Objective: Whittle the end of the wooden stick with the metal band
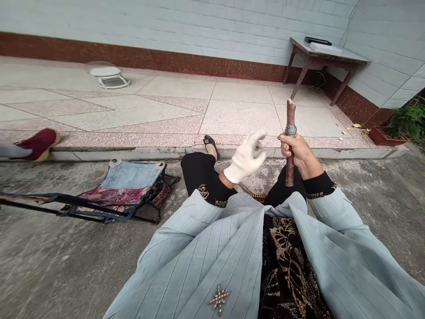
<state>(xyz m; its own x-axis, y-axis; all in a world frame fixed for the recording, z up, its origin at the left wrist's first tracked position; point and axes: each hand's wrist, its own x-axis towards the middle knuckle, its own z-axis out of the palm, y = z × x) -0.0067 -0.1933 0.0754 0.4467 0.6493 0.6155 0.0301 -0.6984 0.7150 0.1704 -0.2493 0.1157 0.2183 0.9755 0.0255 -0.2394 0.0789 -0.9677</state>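
Jacket [212,248], wearer's own: showing pale blue, pinstriped. Glove [245,158], 12 o'clock: showing white. Stick [290,173], 1 o'clock: showing reddish brown; wire binding [291,130] showing silver-grey. Folding chair [124,184], 10 o'clock: pairing light blue with magenta florals. Planter [387,136], 2 o'clock: showing brick red.

No readable text or labels anywhere.

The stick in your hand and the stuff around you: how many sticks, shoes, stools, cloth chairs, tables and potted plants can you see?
Stick: 1
Shoes: 2, a red shoe and a black shoe
White stool: 1
Cloth chair: 1
Table: 1
Potted plant: 1
Total: 7
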